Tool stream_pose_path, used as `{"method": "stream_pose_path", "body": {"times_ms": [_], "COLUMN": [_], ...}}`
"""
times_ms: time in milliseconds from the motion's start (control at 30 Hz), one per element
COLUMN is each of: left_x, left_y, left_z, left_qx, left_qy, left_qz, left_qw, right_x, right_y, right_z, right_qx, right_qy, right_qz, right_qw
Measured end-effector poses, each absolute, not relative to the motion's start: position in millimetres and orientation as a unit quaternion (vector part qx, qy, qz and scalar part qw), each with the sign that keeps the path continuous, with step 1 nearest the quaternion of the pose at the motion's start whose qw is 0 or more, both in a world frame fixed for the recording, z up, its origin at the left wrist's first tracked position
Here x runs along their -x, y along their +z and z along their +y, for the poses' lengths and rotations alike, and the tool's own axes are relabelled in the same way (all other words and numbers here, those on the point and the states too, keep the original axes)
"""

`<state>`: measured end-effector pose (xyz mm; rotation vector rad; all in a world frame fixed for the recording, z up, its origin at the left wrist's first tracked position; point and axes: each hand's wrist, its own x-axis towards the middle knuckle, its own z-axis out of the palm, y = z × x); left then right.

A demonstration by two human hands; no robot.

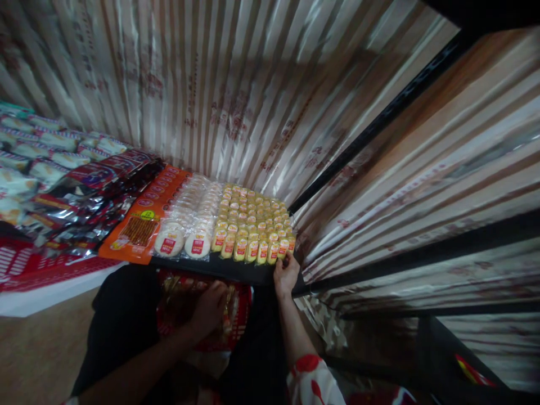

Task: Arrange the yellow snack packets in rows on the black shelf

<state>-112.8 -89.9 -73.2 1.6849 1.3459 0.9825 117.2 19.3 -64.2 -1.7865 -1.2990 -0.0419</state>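
My right hand (287,274) is at the front right corner of a block of small yellow snack packets (252,250), fingers pinched on the end packet (291,244). Those packets stand in tight rows on a black shelf (248,270), their red and white labels facing me. Lower down, my left hand (211,306) reaches into a red basket (242,332) between my legs. Its fingers are curled beside yellow-wrapped packets (229,309) there; shadow hides what they hold, if anything.
Left of the yellow packets stand rows of round white crackers (197,243) in clear wrappers, an orange bag of stick snacks (141,228) and dark shiny packets (97,191). White wrapped packets (50,140) fill the far left. Striped plastic sheeting (236,84) and a black post (371,126) rise behind.
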Motion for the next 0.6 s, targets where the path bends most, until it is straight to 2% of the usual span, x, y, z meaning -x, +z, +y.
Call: {"method": "stream_pose_path", "body": {"times_ms": [100,200,367,467,600], "left_x": [124.9,135.8,138.0,133.3,142.0], "left_y": [-89.4,-113.0,-144.1,-151.8,-155.6], "left_z": [-97.8,-104.1,-107.9,-102.7,-89.8], "left_qx": [-0.642,-0.624,-0.614,-0.63,-0.618], "left_qy": [0.346,0.254,0.158,0.103,0.054], "left_qz": [0.572,0.62,0.649,0.66,0.699], "left_qw": [0.376,0.401,0.42,0.396,0.355], "right_x": [-108.8,-92.6,-52.0,-27.4,-0.9], "right_y": [-55.2,-39.7,-32.1,-56.6,-106.7], "right_z": [13.9,-1.5,-49.1,-75.0,-89.2], "right_qx": [0.718,0.704,0.618,0.557,0.525], "right_qy": [-0.046,-0.069,0.015,0.128,0.3], "right_qz": [-0.52,-0.498,-0.586,-0.68,-0.743], "right_qw": [0.461,0.501,0.525,0.46,0.288]}}
